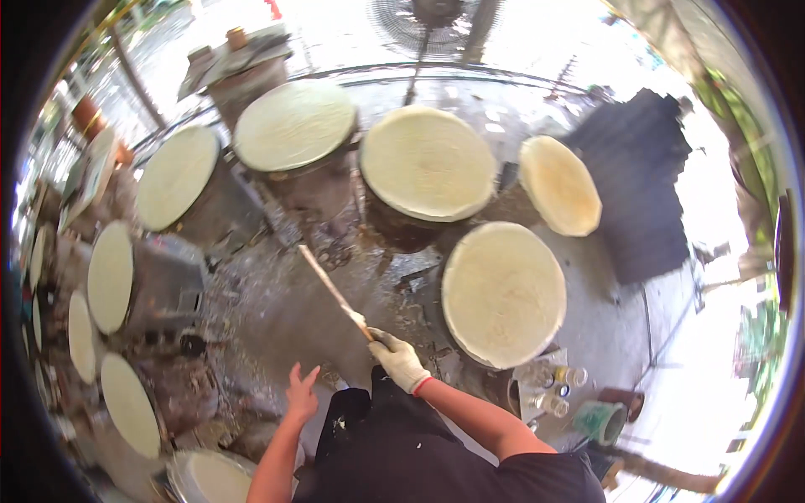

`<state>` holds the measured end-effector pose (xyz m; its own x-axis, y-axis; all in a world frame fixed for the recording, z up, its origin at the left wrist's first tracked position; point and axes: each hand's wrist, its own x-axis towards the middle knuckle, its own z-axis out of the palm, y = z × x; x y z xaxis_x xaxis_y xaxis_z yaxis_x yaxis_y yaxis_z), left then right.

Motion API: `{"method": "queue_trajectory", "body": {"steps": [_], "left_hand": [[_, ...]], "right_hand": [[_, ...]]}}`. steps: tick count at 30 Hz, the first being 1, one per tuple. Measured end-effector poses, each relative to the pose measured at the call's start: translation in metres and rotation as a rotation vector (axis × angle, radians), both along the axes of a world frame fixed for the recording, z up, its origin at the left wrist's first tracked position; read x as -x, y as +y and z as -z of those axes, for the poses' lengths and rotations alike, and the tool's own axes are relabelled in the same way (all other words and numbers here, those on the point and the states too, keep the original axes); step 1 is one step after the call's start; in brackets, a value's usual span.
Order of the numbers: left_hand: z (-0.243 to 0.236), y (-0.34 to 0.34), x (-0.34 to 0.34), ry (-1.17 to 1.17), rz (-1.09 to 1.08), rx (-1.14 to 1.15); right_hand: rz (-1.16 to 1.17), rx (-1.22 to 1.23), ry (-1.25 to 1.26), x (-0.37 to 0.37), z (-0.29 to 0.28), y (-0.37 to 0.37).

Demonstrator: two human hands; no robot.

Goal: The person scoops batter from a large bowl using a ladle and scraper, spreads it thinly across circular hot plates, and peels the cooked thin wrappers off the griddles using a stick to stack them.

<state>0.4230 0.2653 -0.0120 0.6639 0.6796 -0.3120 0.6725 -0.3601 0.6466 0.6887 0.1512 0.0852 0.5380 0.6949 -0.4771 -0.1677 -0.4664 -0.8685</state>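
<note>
My right hand (pixel 398 360), in a white work glove with a red cuff edge, grips the lower end of a long thin wooden stick (pixel 329 280). The stick slants up and away to the left above the grey floor. Close to the glove, a whitish lump clings to it. My left hand (pixel 302 394) is bare, fingers spread, holding nothing, low in front of my body. Nearest to the gloved hand on the right stands a drum with a cream-coloured round top (pixel 503 295). Farther ahead is another pale round top (pixel 428 163) on a dark drum.
More pale-topped drums curve round the far side (pixel 295 126) and left (pixel 111 277). A thinner tan disc (pixel 560 186) leans near a dark corrugated sheet (pixel 633 184). Glass jars (pixel 551 405) and a green bucket (pixel 600 421) stand at right. A fan (pixel 434 17) is at the back.
</note>
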Motion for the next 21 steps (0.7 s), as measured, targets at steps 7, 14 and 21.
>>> {"method": "queue_trajectory", "body": {"steps": [7,14,21], "left_hand": [[-0.047,-0.004,-0.016,0.337,0.063,1.06],[0.012,0.054,0.014,0.325,0.432,0.846],[-0.044,0.089,-0.005,0.163,0.416,0.687]], "right_hand": [[0.208,-0.056,-0.07,0.008,-0.019,-0.015],[0.422,-0.084,-0.103,0.042,-0.021,-0.019],[0.582,-0.117,-0.03,0.014,-0.011,-0.01]]}}
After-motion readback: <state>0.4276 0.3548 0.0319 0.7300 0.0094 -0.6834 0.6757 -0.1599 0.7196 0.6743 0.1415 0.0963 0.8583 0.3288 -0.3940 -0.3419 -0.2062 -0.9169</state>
